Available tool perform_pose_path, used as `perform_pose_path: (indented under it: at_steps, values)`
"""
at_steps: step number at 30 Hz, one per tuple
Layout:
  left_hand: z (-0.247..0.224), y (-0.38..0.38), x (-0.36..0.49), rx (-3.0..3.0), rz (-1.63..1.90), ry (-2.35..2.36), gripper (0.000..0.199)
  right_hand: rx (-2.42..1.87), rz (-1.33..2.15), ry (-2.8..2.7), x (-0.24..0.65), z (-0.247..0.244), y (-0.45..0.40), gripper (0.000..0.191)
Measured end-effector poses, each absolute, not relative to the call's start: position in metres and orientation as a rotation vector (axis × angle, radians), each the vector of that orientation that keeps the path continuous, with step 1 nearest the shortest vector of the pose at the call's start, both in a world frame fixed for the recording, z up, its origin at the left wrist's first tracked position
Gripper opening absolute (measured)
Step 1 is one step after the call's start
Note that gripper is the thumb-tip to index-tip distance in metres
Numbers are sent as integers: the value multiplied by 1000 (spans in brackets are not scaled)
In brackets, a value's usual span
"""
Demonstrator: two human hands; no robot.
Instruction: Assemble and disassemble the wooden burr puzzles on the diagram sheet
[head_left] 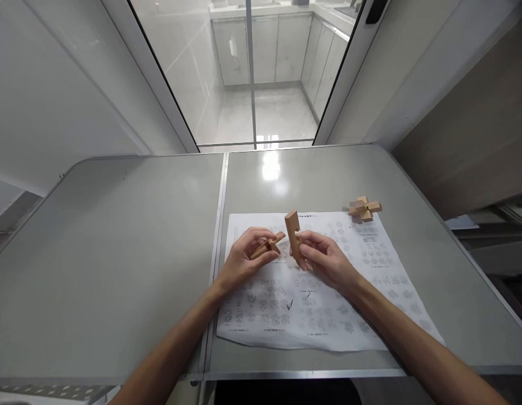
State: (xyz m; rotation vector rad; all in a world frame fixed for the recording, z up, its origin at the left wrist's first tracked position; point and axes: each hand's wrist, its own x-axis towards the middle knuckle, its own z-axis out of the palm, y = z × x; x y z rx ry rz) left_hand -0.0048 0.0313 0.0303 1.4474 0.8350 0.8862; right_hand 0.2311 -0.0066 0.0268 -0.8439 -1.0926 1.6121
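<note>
My left hand [253, 247] is closed around a few joined wooden puzzle pieces [273, 245], whose ends stick out past the fingertips. In my right hand [322, 256], pinched between thumb and fingers, is a notched wooden puzzle piece [292, 230] that stands nearly upright. A small gap parts this piece from the ones on the left. Both hands are above a printed instruction sheet [337, 315] showing rows of small diagrams. An interlocked wooden cross puzzle [365, 208] rests at the sheet's upper right corner.
The grey folding table [117, 253] has a metal seam [219, 214] running from front to back, left of the sheet. Beyond the far edge is a glass door [227, 67] between white walls. A brown panel [476, 124] stands at the right.
</note>
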Motion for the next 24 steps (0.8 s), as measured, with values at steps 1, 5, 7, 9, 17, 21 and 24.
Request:
perform_pose_path:
  at_steps: [1, 5, 7, 9, 17, 21, 24]
  values:
    - [32, 31, -5, 1389, 875, 858, 35, -857, 1589, -1058, 232, 27, -6, 25]
    - [37, 32, -5, 1208, 907, 977, 35, -993, 1453, -1006, 233, 27, -4, 24]
    - [38, 34, -6, 1099, 959, 955, 38, -1081, 1360, -1038, 232, 26, -4, 26]
    - [39, 36, -6, 965, 988, 909, 40, -1182, 1242, -1101, 230, 25, -4, 27]
    - [41, 41, -7, 751, 991, 816, 40, -1475, 833, -1414, 224, 16, -5, 29]
    - [38, 41, -9, 748, 977, 779, 44, -1442, 770, -1533, 223, 17, -5, 27]
    - [32, 40, -12, 795, 959, 744, 54, -1433, 740, -1611, 222, 16, -6, 23]
